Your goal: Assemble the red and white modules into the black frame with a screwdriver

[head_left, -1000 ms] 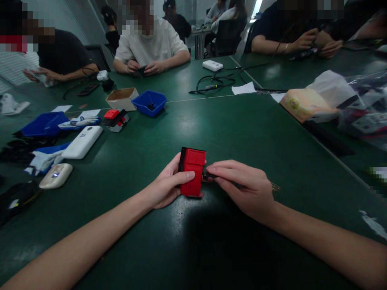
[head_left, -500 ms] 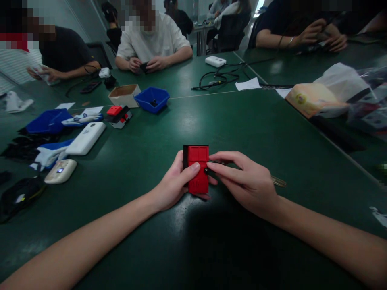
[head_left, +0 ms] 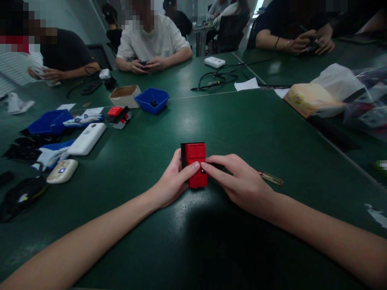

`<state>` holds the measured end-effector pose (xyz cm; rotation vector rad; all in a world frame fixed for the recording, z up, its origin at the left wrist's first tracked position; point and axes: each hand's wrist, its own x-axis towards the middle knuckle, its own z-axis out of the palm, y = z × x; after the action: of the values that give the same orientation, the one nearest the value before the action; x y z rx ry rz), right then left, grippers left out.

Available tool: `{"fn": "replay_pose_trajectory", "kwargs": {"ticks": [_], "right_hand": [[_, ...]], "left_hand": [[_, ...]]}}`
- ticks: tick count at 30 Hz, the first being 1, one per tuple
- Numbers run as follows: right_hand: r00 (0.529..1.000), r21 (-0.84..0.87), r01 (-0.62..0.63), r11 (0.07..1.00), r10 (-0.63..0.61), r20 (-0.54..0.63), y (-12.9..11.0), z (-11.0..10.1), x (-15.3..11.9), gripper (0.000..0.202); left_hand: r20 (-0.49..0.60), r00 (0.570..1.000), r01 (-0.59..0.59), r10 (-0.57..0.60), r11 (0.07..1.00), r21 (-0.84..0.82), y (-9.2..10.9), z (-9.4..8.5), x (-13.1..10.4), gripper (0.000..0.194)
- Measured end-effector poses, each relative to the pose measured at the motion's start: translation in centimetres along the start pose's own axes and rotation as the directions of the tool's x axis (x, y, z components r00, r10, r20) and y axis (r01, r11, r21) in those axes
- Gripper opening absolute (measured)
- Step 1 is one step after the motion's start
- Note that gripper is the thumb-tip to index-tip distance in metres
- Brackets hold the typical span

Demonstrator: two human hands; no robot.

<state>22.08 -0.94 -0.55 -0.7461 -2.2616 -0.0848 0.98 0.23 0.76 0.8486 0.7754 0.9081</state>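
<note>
In the head view, the red block, black along its left edge, sits in the left hand, whose grip is closed around it, thumb across its front. The right hand is at the block's right side, index fingertip touching that edge above a small dark part; whether its grip pinches this part I cannot tell. Right of the block, behind the right hand, a tool lies on the tabletop. Beyond the block, to its left, are a blue tray and a box.
</note>
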Motion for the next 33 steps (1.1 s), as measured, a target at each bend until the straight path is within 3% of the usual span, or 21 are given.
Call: {"fn": "replay_pose_trajectory", "kwargs": {"ticks": [6,12,16,22,33], "right_hand": [[0.999,-0.065,0.025,0.998,-0.024,0.028,0.1,0.1,0.0,0.035],[0.994,-0.03,0.011,0.999,-0.014,-0.105,0.1,-0.3,0.0,0.037],[0.982,0.05,0.004,0.999,0.006,-0.189,-0.5,-0.3,0.2,0.05],[0.988,0.036,0.005,0.999,0.001,-0.157,-1.0,-0.2,0.3,0.03],[0.985,0.095,-0.042,0.995,0.057,-0.164,-1.1,-0.1,0.4,0.035]], "left_hand": [[0.006,1.0,0.026,-0.026,0.999,-0.018,0.3,0.2,0.0,0.051],[0.011,0.999,-0.032,0.032,0.998,0.05,-0.3,0.0,-0.1,0.056],[0.078,0.988,-0.146,0.131,0.961,0.236,-0.5,-0.3,-0.1,0.069],[0.111,0.964,-0.266,0.242,0.86,0.436,-0.4,0.4,-0.5,0.069],[0.11,0.959,-0.281,0.259,0.851,0.443,-0.6,0.6,-0.7,0.067]]}}
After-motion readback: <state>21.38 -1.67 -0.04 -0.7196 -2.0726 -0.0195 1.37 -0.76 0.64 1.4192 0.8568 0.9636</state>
